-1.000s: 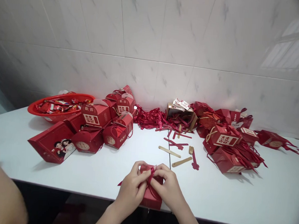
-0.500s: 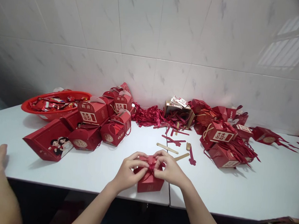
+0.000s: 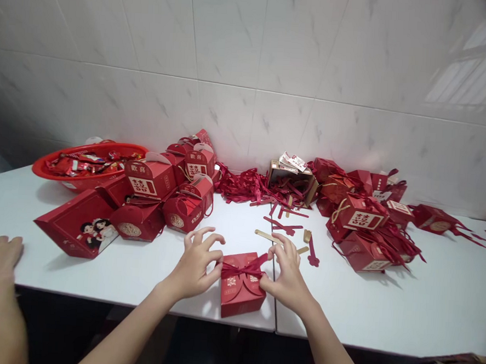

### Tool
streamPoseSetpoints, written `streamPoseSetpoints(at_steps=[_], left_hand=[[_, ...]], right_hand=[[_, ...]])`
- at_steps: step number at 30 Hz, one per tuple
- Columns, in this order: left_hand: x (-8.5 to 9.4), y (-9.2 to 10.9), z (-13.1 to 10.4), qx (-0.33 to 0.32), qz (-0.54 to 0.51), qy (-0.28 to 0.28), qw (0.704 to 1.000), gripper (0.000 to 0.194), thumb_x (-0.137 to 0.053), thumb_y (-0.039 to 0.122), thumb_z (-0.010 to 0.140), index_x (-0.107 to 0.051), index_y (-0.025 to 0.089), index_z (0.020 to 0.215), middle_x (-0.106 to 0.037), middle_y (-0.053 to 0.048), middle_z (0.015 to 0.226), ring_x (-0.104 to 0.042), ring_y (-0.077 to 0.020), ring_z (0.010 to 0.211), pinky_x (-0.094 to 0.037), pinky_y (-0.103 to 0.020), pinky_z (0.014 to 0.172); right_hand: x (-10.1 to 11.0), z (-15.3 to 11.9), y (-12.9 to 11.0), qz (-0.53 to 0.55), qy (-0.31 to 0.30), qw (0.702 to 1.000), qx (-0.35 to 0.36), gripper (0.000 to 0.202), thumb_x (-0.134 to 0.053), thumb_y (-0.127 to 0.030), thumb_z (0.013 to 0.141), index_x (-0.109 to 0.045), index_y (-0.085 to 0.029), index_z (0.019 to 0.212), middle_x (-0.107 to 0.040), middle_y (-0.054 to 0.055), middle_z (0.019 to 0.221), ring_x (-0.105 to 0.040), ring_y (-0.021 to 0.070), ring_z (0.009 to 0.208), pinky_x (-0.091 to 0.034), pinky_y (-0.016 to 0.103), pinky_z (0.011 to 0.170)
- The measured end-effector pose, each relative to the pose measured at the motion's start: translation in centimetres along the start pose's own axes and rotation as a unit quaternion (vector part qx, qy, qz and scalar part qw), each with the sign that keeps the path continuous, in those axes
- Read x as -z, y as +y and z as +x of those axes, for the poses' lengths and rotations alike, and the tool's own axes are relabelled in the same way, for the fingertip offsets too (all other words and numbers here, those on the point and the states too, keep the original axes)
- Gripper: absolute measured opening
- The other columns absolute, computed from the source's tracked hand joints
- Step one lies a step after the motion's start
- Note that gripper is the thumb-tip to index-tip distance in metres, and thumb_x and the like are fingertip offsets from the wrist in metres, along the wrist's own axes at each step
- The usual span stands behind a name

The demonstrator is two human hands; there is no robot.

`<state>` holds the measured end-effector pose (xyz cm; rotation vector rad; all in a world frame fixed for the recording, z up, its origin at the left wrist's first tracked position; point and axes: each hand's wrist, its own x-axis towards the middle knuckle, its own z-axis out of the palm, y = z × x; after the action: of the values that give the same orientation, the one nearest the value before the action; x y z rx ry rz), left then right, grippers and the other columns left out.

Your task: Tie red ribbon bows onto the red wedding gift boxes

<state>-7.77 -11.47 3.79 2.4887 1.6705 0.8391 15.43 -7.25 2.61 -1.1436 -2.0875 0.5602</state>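
Note:
A red gift box (image 3: 242, 300) stands at the table's front edge, left of the seam. Across its top runs a dark red ribbon (image 3: 242, 270), gathered at the middle. At the box's left side, my left hand (image 3: 197, 264) pinches one ribbon end between thumb and finger, its other fingers spread. My right hand (image 3: 285, 269) grips the opposite ribbon end at the right side. Just behind the box lie thin gold strips (image 3: 267, 236) and a dark red strip (image 3: 313, 251).
Red boxes (image 3: 137, 222) and a red basin (image 3: 82, 180) of wrapped sweets stand left. A ribbon heap (image 3: 243, 185) and open carton (image 3: 311, 191) are by the wall. More tied boxes (image 3: 362, 214) sit right. Another person's hand (image 3: 0, 255) rests at far left.
My hands have moved apart from the middle of the box, drawing the ribbon out to both sides. The box top and the ribbon gathering now show more fully.

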Motion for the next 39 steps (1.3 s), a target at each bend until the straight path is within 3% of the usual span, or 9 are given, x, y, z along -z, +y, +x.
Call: streamPoseSetpoints(at_steps=[6, 13, 18, 21, 26, 29, 32, 34, 39], left_hand=[[-0.2, -0.7, -0.2, -0.053, 0.004, 0.019, 0.998, 0.020, -0.052, 0.027, 0.081, -0.057, 0.019, 0.063, -0.058, -0.006, 0.107, -0.039, -0.0300, 0.116, -0.027, -0.046, 0.093], [-0.9, -1.5, -0.9, -0.027, 0.133, 0.095, 0.986, 0.023, -0.055, 0.031, 0.080, -0.059, 0.019, 0.060, -0.062, -0.006, 0.088, -0.045, -0.0328, 0.108, -0.019, -0.052, 0.091], [-1.9, -1.5, -1.2, 0.039, -0.070, -0.004, 0.997, 0.035, -0.038, 0.033, 0.091, -0.058, 0.019, 0.066, -0.061, -0.006, 0.099, -0.050, -0.0257, 0.102, -0.032, -0.044, 0.089], [-2.3, -1.8, -1.4, 0.073, -0.234, -0.041, 0.969, 0.043, -0.028, 0.037, 0.094, -0.057, 0.019, 0.068, -0.060, -0.007, 0.099, -0.055, -0.0214, 0.093, -0.041, -0.036, 0.086], [-1.4, -3.3, -1.6, 0.099, -0.330, 0.024, 0.938, 0.034, -0.034, 0.042, 0.093, -0.061, 0.022, 0.100, -0.056, -0.008, 0.120, -0.048, -0.0247, 0.117, -0.037, -0.036, 0.101], [-1.4, -3.5, -2.1, 0.104, -0.332, -0.004, 0.938, 0.030, -0.045, 0.039, 0.089, -0.059, 0.027, 0.113, -0.054, -0.007, 0.127, -0.047, -0.0254, 0.121, -0.041, -0.035, 0.099], [-2.8, -2.6, -3.1, 0.118, -0.330, -0.023, 0.936, 0.032, -0.055, 0.036, 0.085, -0.057, 0.028, 0.116, -0.058, -0.006, 0.123, -0.052, -0.0250, 0.116, -0.046, -0.034, 0.095], [-4.0, -1.7, -3.8, 0.150, -0.338, 0.001, 0.929, 0.030, -0.053, 0.035, 0.087, -0.057, 0.027, 0.116, -0.061, -0.006, 0.119, -0.055, -0.0243, 0.113, -0.045, -0.034, 0.096], [-5.0, 0.2, -4.7, 0.215, -0.374, 0.041, 0.901, 0.032, -0.048, 0.038, 0.089, -0.056, 0.024, 0.116, -0.061, -0.007, 0.120, -0.056, -0.0247, 0.113, -0.044, -0.035, 0.099]], right_hand=[[-0.2, -0.3, 0.2, -0.017, 0.030, 0.999, -0.005, 0.028, -0.052, -0.013, 0.059, -0.040, -0.024, 0.081, -0.038, 0.007, 0.132, -0.029, 0.0295, 0.128, -0.026, 0.049, 0.100], [0.3, -1.2, -0.2, 0.019, 0.010, 1.000, -0.004, 0.034, -0.058, -0.013, 0.060, -0.044, -0.024, 0.089, -0.033, 0.008, 0.139, -0.038, 0.0306, 0.122, -0.032, 0.049, 0.098], [-0.6, -1.4, 1.2, 0.256, -0.170, 0.952, -0.017, 0.069, -0.065, -0.020, 0.070, -0.034, -0.029, 0.131, -0.035, 0.011, 0.137, -0.055, 0.0111, 0.072, -0.049, 0.033, 0.075], [-1.2, -1.2, 2.3, 0.332, -0.272, 0.903, -0.034, 0.114, -0.083, -0.031, 0.056, -0.012, -0.030, 0.145, -0.048, 0.009, 0.122, -0.055, 0.0120, 0.071, -0.049, 0.029, 0.069], [0.6, -0.3, 2.7, 0.287, -0.235, 0.926, -0.064, 0.108, -0.081, -0.043, 0.059, -0.017, -0.035, 0.145, -0.048, 0.010, 0.127, -0.059, 0.0134, 0.069, -0.049, 0.027, 0.058], [1.1, -0.6, 2.0, 0.198, -0.227, 0.953, -0.023, 0.115, -0.084, -0.047, 0.050, -0.018, -0.038, 0.144, -0.024, 0.010, 0.147, -0.058, 0.0259, 0.105, -0.051, 0.035, 0.080], [-0.9, -2.1, 0.5, 0.111, -0.209, 0.971, -0.021, 0.126, -0.085, -0.050, 0.044, -0.013, -0.037, 0.146, -0.006, 0.010, 0.153, -0.039, 0.0343, 0.129, -0.039, 0.043, 0.101], [-3.0, -3.3, -0.3, 0.075, -0.174, 0.980, -0.061, 0.133, -0.087, -0.047, 0.039, -0.010, -0.036, 0.146, 0.005, 0.012, 0.154, -0.047, 0.0357, 0.123, -0.043, 0.044, 0.097], [-4.7, -3.9, -0.5, -0.007, -0.203, 0.973, -0.112, 0.133, -0.088, -0.040, 0.034, -0.017, -0.031, 0.147, -0.022, 0.015, 0.151, -0.039, 0.0420, 0.128, -0.044, 0.050, 0.095]])
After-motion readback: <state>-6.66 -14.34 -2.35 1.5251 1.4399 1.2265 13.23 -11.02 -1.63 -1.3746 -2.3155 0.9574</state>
